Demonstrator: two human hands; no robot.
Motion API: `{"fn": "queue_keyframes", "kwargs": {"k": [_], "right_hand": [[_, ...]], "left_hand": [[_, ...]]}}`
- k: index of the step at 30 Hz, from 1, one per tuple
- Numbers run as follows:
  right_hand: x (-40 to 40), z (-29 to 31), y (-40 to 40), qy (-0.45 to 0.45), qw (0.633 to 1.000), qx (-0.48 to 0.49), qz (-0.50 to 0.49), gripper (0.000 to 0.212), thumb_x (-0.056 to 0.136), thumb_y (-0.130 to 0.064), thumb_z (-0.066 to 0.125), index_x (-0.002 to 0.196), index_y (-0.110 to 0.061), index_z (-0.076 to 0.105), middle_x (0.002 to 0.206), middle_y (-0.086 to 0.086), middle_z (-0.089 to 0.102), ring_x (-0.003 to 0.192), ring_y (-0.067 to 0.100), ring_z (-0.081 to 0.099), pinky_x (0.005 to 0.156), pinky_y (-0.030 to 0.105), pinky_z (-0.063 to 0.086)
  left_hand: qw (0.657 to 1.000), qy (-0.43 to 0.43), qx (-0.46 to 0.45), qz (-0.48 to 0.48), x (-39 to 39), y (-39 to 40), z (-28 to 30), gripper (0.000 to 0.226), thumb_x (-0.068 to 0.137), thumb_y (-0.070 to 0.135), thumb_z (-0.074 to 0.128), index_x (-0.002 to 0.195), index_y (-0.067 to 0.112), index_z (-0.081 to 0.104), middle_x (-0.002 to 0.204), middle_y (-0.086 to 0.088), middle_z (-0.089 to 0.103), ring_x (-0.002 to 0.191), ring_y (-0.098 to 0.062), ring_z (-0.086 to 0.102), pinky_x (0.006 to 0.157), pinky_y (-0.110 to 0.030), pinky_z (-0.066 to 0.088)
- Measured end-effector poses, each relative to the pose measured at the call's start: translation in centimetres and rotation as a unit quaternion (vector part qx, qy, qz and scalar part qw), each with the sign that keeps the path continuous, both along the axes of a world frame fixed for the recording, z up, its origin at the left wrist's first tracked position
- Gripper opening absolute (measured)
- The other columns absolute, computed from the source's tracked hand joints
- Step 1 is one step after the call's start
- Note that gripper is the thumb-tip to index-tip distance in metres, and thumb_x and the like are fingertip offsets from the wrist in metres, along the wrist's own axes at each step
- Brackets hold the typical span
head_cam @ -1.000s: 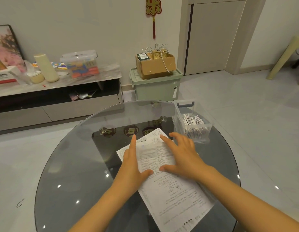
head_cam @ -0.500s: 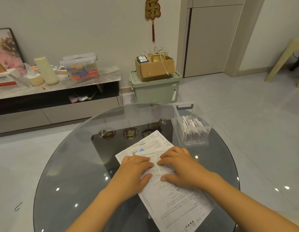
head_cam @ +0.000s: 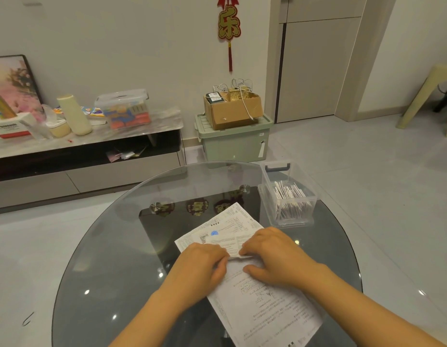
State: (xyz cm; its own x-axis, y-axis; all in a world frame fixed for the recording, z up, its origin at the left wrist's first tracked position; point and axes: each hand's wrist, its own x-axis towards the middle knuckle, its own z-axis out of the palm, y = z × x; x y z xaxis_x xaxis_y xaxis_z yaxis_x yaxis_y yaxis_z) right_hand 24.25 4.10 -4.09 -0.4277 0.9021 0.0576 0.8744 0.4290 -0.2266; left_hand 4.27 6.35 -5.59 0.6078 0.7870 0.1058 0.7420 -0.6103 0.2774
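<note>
A printed white paper sheet [head_cam: 265, 306] lies on the round glass table [head_cam: 112, 259], running from the middle toward the near right edge. Its far part shows a folded-over flap with a blue logo [head_cam: 215, 233]. My left hand [head_cam: 201, 265] and my right hand [head_cam: 276, 254] sit side by side on the sheet's middle, fingers curled. Their fingertips meet at a slightly raised paper edge [head_cam: 238, 256], which both hands pinch. What lies under the palms is hidden.
A clear plastic box [head_cam: 287, 196] with several white packets stands on the table at the far right, close to the paper. Beyond the table are a green storage bin [head_cam: 232, 141] carrying a cardboard box [head_cam: 233, 111] and a low cluttered TV cabinet [head_cam: 87, 149].
My hands went from flat with straight fingers near the sheet's far end to curled fists drawn back to its middle. The far part of the paper is now folded over.
</note>
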Motion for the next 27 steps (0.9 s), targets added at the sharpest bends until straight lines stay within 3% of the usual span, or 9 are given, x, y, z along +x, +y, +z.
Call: {"fn": "queue_keyframes", "kwargs": {"k": [3, 5, 9, 14, 17, 19, 21, 23, 27], "right_hand": [[-0.3, 0.1, 0.0, 0.032, 0.998, 0.012, -0.050, 0.027, 0.093, -0.033, 0.042, 0.110, -0.026, 0.061, 0.101, -0.003, 0.064, 0.096, 0.016, 0.052, 0.078, 0.024, 0.035], [-0.3, -0.1, 0.1, 0.068, 0.993, -0.005, -0.092, 0.023, 0.092, -0.032, 0.043, 0.108, -0.028, 0.058, 0.099, -0.003, 0.064, 0.094, 0.018, 0.054, 0.072, 0.026, 0.039], [-0.6, -0.3, 0.2, 0.080, 0.987, -0.054, -0.130, 0.033, 0.092, -0.033, 0.049, 0.125, -0.033, 0.045, 0.120, -0.005, 0.058, 0.106, 0.015, 0.054, 0.082, 0.029, 0.044], [-0.6, -0.1, 0.3, 0.108, 0.979, -0.093, -0.147, 0.045, 0.092, -0.024, 0.053, 0.133, -0.037, 0.037, 0.133, -0.007, 0.042, 0.115, 0.015, 0.048, 0.087, 0.026, 0.041], [-0.5, 0.1, 0.3, 0.114, 0.972, -0.123, -0.163, 0.036, 0.093, -0.018, 0.052, 0.124, -0.035, 0.044, 0.125, -0.005, 0.043, 0.108, 0.016, 0.050, 0.079, 0.023, 0.039], [-0.2, 0.4, 0.3, 0.109, 0.969, -0.137, -0.175, 0.025, 0.092, -0.017, 0.051, 0.113, -0.029, 0.054, 0.117, -0.004, 0.048, 0.103, 0.015, 0.051, 0.077, 0.023, 0.039], [0.1, 0.7, 0.4, 0.140, 0.960, -0.153, -0.187, 0.023, 0.089, -0.012, 0.049, 0.103, -0.022, 0.065, 0.102, -0.005, 0.058, 0.081, 0.007, 0.055, 0.069, 0.019, 0.043], [0.3, 1.0, 0.2, 0.182, 0.946, -0.181, -0.201, 0.023, 0.087, -0.010, 0.048, 0.094, -0.010, 0.070, 0.078, -0.009, 0.063, 0.057, 0.000, 0.051, 0.054, 0.010, 0.040], [0.6, 1.5, -0.4, 0.269, 0.903, -0.257, -0.216, 0.021, 0.085, -0.014, 0.056, 0.085, 0.000, 0.072, 0.056, 0.003, 0.065, 0.041, 0.006, 0.048, 0.045, 0.014, 0.039]], "left_hand": [[0.995, -0.058, -0.004, 0.075, -0.1, -0.3, 0.2, 0.023, 0.097, 0.036, 0.038, 0.095, 0.027, 0.059, 0.086, 0.013, 0.063, 0.076, -0.007, 0.055, 0.065, -0.015, 0.041], [0.991, -0.087, -0.023, 0.102, 0.1, -0.4, 0.4, 0.015, 0.098, 0.035, 0.040, 0.103, 0.030, 0.053, 0.095, 0.016, 0.060, 0.083, -0.005, 0.055, 0.068, -0.013, 0.042], [0.986, -0.090, -0.088, 0.110, 0.3, -0.4, -0.2, 0.045, 0.096, 0.036, 0.048, 0.138, 0.033, 0.032, 0.135, 0.019, 0.038, 0.124, -0.003, 0.040, 0.101, -0.018, 0.035], [0.981, -0.100, -0.101, 0.130, 0.7, 0.1, -0.7, 0.056, 0.093, 0.030, 0.056, 0.142, 0.031, 0.028, 0.145, 0.013, 0.023, 0.135, -0.007, 0.020, 0.110, -0.022, 0.024], [0.984, -0.071, -0.064, 0.151, 0.9, 0.1, -0.3, 0.044, 0.093, 0.030, 0.056, 0.134, 0.034, 0.040, 0.146, 0.013, 0.017, 0.134, -0.010, 0.016, 0.111, -0.024, 0.023], [0.991, -0.040, -0.025, 0.122, 1.0, -0.2, -0.2, 0.031, 0.096, 0.029, 0.050, 0.127, 0.033, 0.050, 0.139, 0.014, 0.027, 0.130, -0.012, 0.021, 0.107, -0.020, 0.021], [0.996, -0.036, -0.002, 0.084, 1.0, -0.5, -0.4, 0.028, 0.098, 0.029, 0.044, 0.122, 0.032, 0.057, 0.127, 0.016, 0.039, 0.122, -0.010, 0.030, 0.103, -0.016, 0.022], [0.997, -0.035, -0.019, 0.066, 1.1, -0.9, -0.6, 0.032, 0.096, 0.033, 0.039, 0.124, 0.033, 0.055, 0.122, 0.019, 0.042, 0.116, -0.006, 0.032, 0.101, -0.017, 0.022], [0.997, -0.018, -0.057, 0.039, 0.9, -1.4, -0.7, 0.061, 0.072, 0.057, 0.027, 0.127, 0.039, 0.045, 0.123, 0.024, 0.036, 0.119, -0.002, 0.027, 0.106, -0.020, 0.017]]}}
